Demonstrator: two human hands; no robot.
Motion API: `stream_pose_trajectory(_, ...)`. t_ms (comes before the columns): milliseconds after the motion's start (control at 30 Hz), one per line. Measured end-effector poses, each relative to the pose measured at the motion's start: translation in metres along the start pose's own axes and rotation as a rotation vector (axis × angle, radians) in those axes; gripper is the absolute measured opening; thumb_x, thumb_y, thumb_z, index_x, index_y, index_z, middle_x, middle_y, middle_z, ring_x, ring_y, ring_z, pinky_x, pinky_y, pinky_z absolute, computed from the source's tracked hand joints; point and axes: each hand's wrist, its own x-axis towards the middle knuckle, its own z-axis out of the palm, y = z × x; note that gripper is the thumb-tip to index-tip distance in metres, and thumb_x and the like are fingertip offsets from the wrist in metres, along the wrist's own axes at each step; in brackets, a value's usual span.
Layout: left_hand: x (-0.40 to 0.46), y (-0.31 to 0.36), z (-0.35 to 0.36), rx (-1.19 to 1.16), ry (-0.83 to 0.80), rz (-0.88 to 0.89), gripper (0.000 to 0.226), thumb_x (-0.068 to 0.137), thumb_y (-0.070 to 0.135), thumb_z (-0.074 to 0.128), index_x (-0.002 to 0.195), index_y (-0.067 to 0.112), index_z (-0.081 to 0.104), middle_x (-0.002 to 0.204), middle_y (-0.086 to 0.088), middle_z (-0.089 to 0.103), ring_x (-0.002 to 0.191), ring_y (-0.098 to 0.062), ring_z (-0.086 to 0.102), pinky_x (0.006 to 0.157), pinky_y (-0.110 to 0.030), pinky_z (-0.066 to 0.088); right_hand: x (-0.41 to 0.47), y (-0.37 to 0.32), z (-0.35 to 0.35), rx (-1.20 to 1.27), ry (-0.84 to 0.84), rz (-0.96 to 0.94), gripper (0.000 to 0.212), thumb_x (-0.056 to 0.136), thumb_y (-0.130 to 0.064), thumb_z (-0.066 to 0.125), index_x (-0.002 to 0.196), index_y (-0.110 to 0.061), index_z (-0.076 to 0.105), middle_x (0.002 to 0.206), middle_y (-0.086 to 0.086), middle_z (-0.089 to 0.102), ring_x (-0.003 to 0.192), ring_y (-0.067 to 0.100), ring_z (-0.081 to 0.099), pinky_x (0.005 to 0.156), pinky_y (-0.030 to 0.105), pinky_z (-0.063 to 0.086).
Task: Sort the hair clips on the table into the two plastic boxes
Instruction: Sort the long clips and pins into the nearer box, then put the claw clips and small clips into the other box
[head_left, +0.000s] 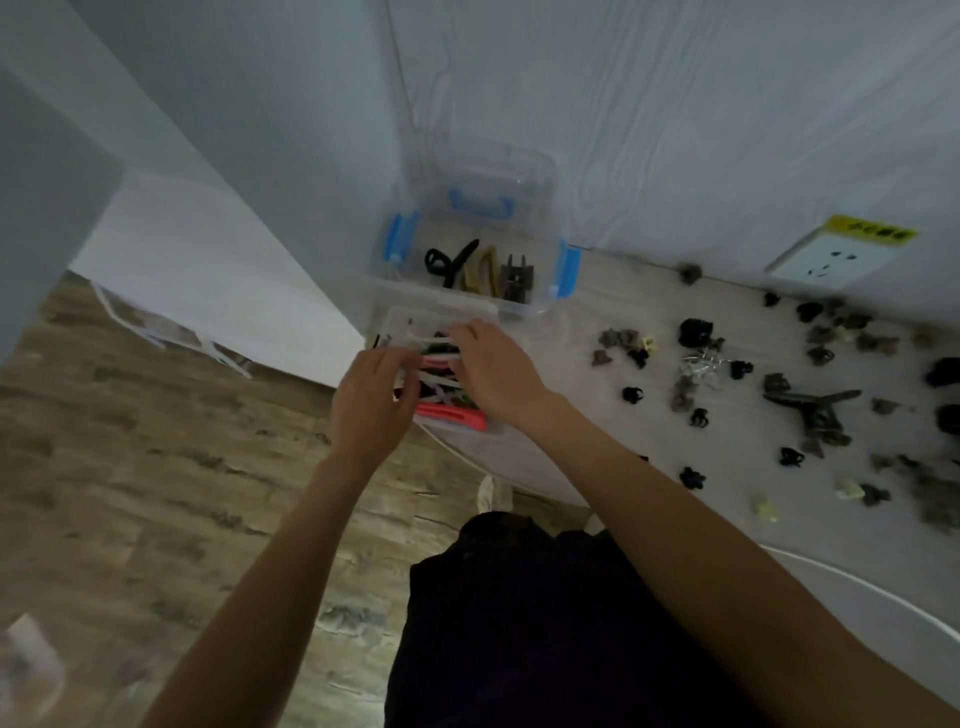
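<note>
Nearest the camera are the person's dark trousers (519, 623) and two bare forearms reaching forward over the edge of the pale table (571, 467). The left hand (371, 402) and right hand (498, 371) meet over the near plastic box (400, 319), a clear shallow one at the table's left edge that holds long clips (452, 413) in pink, white and dark colours. The left hand's fingers (392, 358) curl down into the box among the clips, and the right hand's fingers (462, 332) also bend into it; whether either hand is pinching a clip cannot be told, as the fingertips are blurred and hidden.

Just behind stands the far plastic box (483, 228), clear with blue latches, holding a few larger dark and tan clips (483, 273).

To the right, many small dark and grey hair clips (696, 332) lie scattered across the table. A white wall socket (826, 260) sits on the wall beyond them.
</note>
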Motion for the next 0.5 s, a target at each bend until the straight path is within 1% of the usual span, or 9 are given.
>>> stream_pose_trajectory(67,0.001,0.008,0.001,-0.048,0.054,-0.011,0.021,0.09,0.021,0.047,0.1,0.011,0.062,0.095,-0.005,0.067,0.088,-0.02,0.056,0.079,-0.026,0.043,-0.004,0.003,0.001,-0.046,-0.008,-0.018,0.039,0.087,-0.006,0.05,0.125,-0.004,0.05,0.124,0.019,0.054,0.112,0.035,0.05,0.095,0.042,0.04)
stream_pose_trajectory(133,0.01,0.021,0.004,-0.105,0.074,0.023,0.024,0.09,0.023,0.046,0.103,0.01,0.062,0.095,-0.006,0.067,0.088,-0.017,0.056,0.079,-0.023,0.041,-0.017,0.008,-0.002,-0.051,0.09,-0.068,0.03,0.079,-0.001,0.056,0.108,-0.001,0.061,0.109,0.02,0.062,0.1,0.037,0.058,0.089,0.045,0.046)
stream_pose_trajectory(167,0.017,0.032,0.005,-0.131,0.081,0.052,0.026,0.09,0.024,0.045,0.103,0.009,0.062,0.095,-0.006,0.068,0.088,-0.016,0.056,0.079,-0.022,0.041,-0.029,0.011,-0.006,-0.043,0.16,-0.091,0.025,0.077,-0.002,0.057,0.101,-0.002,0.064,0.102,0.019,0.066,0.095,0.036,0.061,0.086,0.043,0.048)
stream_pose_trajectory(200,0.021,0.042,0.007,-0.152,0.096,0.099,0.026,0.09,0.024,0.046,0.104,0.009,0.063,0.095,-0.007,0.068,0.088,-0.016,0.056,0.08,-0.02,0.039,-0.041,0.017,-0.01,-0.034,0.21,-0.1,0.023,0.079,-0.006,0.054,0.098,-0.004,0.066,0.099,0.016,0.067,0.093,0.033,0.062,0.085,0.04,0.049)
stream_pose_trajectory(267,0.026,0.06,0.012,-0.166,0.06,0.178,0.024,0.089,0.021,0.049,0.106,0.009,0.062,0.096,-0.006,0.067,0.088,-0.016,0.056,0.08,-0.017,0.037,-0.063,0.029,-0.018,-0.03,0.3,-0.044,0.027,0.083,-0.014,0.045,0.1,-0.009,0.065,0.102,0.01,0.067,0.098,0.026,0.058,0.089,0.035,0.044)
stream_pose_trajectory(300,0.032,0.113,0.042,-0.255,-0.076,0.309,0.024,0.088,0.02,0.051,0.108,0.011,0.061,0.097,-0.004,0.067,0.089,-0.015,0.056,0.079,-0.017,0.037,-0.113,0.069,-0.034,-0.069,0.422,0.147,0.028,0.083,-0.015,0.045,0.102,-0.01,0.064,0.104,0.008,0.066,0.101,0.023,0.055,0.091,0.034,0.042)
stream_pose_trajectory(367,0.032,0.137,0.054,-0.239,-0.254,0.352,0.029,0.086,0.021,0.055,0.114,0.014,0.058,0.102,-0.002,0.064,0.093,-0.016,0.055,0.08,-0.019,0.038,-0.145,0.1,-0.031,-0.075,0.525,0.292,0.028,0.082,-0.014,0.047,0.105,-0.01,0.063,0.106,0.008,0.065,0.103,0.023,0.051,0.093,0.037,0.042)
stream_pose_trajectory(433,0.03,0.151,0.072,-0.228,-0.405,0.377,0.038,0.086,0.022,0.059,0.122,0.014,0.054,0.114,-0.004,0.06,0.104,-0.02,0.053,0.085,-0.026,0.043,-0.174,0.119,-0.029,-0.054,0.499,0.468,0.031,0.082,-0.018,0.051,0.11,-0.009,0.061,0.112,0.013,0.062,0.106,0.031,0.05,0.091,0.047,0.046)
stream_pose_trajectory(500,0.023,0.171,0.094,-0.195,-0.566,0.405,0.049,0.086,0.028,0.06,0.131,0.015,0.046,0.126,-0.006,0.053,0.113,-0.024,0.049,0.088,-0.035,0.047,-0.209,0.141,-0.03,-0.053,0.381,0.683,0.043,0.082,-0.023,0.062,0.123,-0.012,0.054,0.127,0.015,0.052,0.115,0.038,0.044,0.094,0.051,0.043)
